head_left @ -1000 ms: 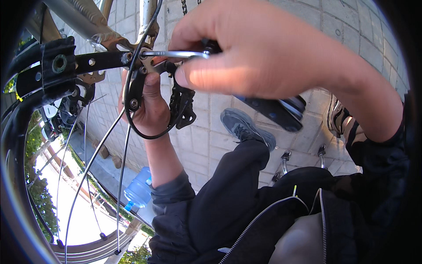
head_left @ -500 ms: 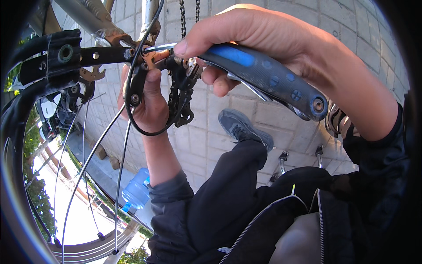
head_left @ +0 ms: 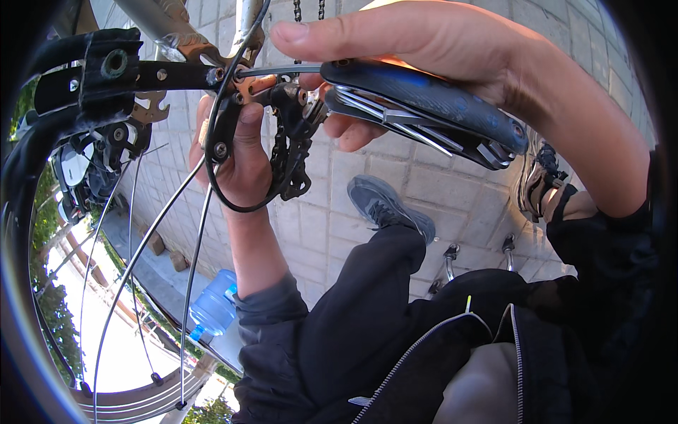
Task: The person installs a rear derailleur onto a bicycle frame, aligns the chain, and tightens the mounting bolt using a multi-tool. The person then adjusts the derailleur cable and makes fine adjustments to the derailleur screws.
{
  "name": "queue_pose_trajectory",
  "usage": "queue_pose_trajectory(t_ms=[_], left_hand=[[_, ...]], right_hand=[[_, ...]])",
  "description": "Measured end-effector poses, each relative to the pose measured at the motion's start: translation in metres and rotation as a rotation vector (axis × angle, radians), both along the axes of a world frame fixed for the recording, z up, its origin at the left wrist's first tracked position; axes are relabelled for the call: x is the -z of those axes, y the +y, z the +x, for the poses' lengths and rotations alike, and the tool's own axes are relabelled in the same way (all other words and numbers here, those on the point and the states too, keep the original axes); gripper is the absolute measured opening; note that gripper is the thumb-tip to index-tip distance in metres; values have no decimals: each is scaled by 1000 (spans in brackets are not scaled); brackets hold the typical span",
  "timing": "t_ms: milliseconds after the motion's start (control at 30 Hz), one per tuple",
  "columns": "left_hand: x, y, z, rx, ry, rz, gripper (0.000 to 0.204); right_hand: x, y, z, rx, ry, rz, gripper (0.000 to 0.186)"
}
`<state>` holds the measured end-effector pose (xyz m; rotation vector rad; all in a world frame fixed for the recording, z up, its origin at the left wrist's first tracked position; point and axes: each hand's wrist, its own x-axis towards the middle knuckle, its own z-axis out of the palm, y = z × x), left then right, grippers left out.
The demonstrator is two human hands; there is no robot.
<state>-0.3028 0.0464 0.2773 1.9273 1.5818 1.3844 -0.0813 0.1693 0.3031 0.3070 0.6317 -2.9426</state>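
Note:
My right hand point(head_left: 466, 42) holds a black and blue folding multi-tool point(head_left: 438, 102), its fingers curled beneath and its thumb stretched out above. Several folded metal bits show along the tool's near side. One slim hex key point(head_left: 282, 71) is swung out, and its tip meets the copper-coloured bracket at the bicycle frame's rear end point(head_left: 247, 88). Whether the tip sits in a bolt is hard to make out. Below, my left hand point(head_left: 247, 166) grips the black rear derailleur point(head_left: 289, 120) from behind, thumb up, fingers partly hidden. A black cable point(head_left: 210, 127) loops in front of this hand.
A spoked wheel point(head_left: 134, 399) and black fender stays point(head_left: 173, 74) fill the left side. The chain point(head_left: 297, 10) hangs at the top. A blue water jug point(head_left: 214, 304) stands lower left. My shoe point(head_left: 388, 208) rests on paving; another person's foot point(head_left: 544, 180) is at right.
The multi-tool has rolled and levelled, so its folded bits now face me. My right thumb has lifted off the hex key and straightened. My left hand keeps its grip.

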Motion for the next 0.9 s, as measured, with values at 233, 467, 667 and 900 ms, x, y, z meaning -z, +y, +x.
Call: queue_pose_trajectory(t_ms=[233, 467, 667, 900], left_hand=[[1, -1, -2, 14, -2, 18, 10], [3, -3, -7, 30, 53, 36, 9], [-3, -8, -6, 25, -45, -180, 20], [-2, -6, 3, -54, -81, -128, 14]], right_hand=[[-44, -17, 5, 124, -302, 884, 24], [14, -12, -4, 99, 56, 129, 34], [21, -7, -9, 47, 90, 29, 39], [12, -8, 3, 40, 66, 176, 41]])
